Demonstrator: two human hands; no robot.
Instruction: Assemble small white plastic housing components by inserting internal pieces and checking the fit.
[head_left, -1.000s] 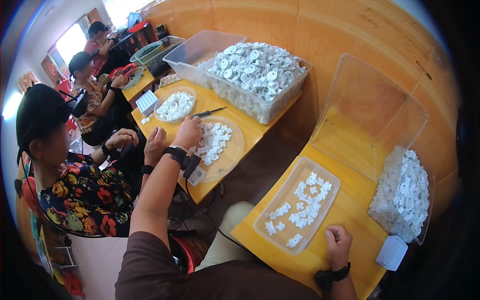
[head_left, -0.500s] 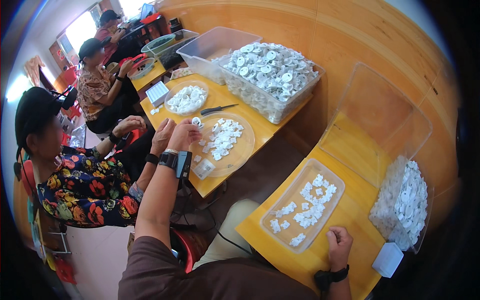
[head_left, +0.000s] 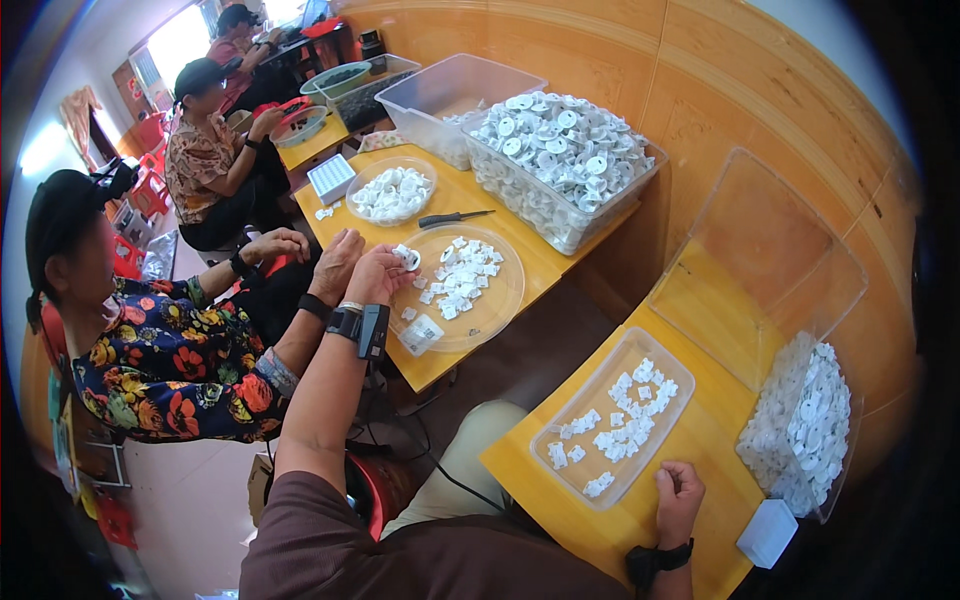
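My left hand (head_left: pixel 378 278) pinches a round white plastic part (head_left: pixel 408 258), which a slackened grip could drop among the small, squarish white plastic pieces (head_left: pixel 466 272), while my right hand (head_left: pixel 680 497) curls closed

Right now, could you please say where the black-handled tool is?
In the head view, the tool lies on the left yellow table, beyond the large round clear tray.

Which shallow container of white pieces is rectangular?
The clear tray beside your right hand; the platter and bowl by your left hand are round.
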